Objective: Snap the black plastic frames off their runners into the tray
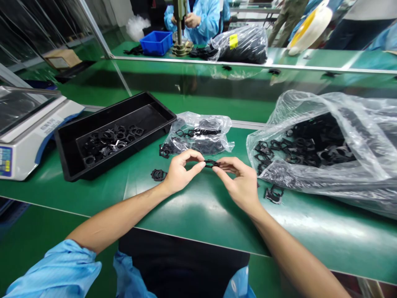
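My left hand (182, 171) and my right hand (238, 182) face each other above the green workbench (198, 215). Each pinches one end of a small black plastic frame part (211, 164) held between them. To the left, a black tray (124, 108) holds several matching parts. A loose part (158, 175) lies just beyond my left hand. Another (273, 194) lies right of my right hand, beside a large clear plastic bag (310, 107) full of black parts. A smaller clear bag (198, 134) of black parts sits straight ahead.
A white digital scale (27, 132) stands at the far left of the bench. Ahead, a glass partition (217, 78) separates my bench from a co-worker in a blue smock (198, 20), who sits beyond it with a blue bin (156, 42) and a bag of black parts (238, 44).
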The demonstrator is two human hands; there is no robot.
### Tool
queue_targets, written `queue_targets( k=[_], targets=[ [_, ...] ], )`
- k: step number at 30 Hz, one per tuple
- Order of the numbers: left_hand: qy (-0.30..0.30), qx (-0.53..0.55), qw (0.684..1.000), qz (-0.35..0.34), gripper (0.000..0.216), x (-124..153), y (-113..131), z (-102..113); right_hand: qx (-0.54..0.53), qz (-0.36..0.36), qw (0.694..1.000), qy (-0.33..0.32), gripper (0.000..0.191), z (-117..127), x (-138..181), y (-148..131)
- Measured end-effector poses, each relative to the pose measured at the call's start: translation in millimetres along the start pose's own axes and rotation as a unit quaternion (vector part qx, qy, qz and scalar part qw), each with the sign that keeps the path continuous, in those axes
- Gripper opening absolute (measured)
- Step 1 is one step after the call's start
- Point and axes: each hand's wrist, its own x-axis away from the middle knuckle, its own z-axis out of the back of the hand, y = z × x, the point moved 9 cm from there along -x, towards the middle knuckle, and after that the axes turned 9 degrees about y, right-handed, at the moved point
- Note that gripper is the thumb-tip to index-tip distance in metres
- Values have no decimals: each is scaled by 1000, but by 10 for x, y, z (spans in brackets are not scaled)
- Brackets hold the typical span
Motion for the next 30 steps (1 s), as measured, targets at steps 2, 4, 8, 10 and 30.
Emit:
queue_targets(
  k=[2, 4, 8, 10, 30],
  targets=[
    [-10, -2, 1000, -3, 22, 6, 7, -15, 8, 8, 1000, -3, 19, -4, 0, -15],
    [-19, -5, 1000, -6, 21, 11, 6, -25, 19, 22, 1000, -10, 18, -15, 0, -45],
    [-23, -6, 1000, -12, 17, 17, 11, -27, 32, 51, 998, -17, 17, -21, -6, -113],
    [-21, -8, 1000, -19, 16, 18, 29, -25, 38, 58, 997, -18, 17, -16, -11, -136],
    [-30, -92, 977, -189, 4, 56, 359, -16, -226, -334, 908, -116, 44, -287, 82, 412]
  ],
)
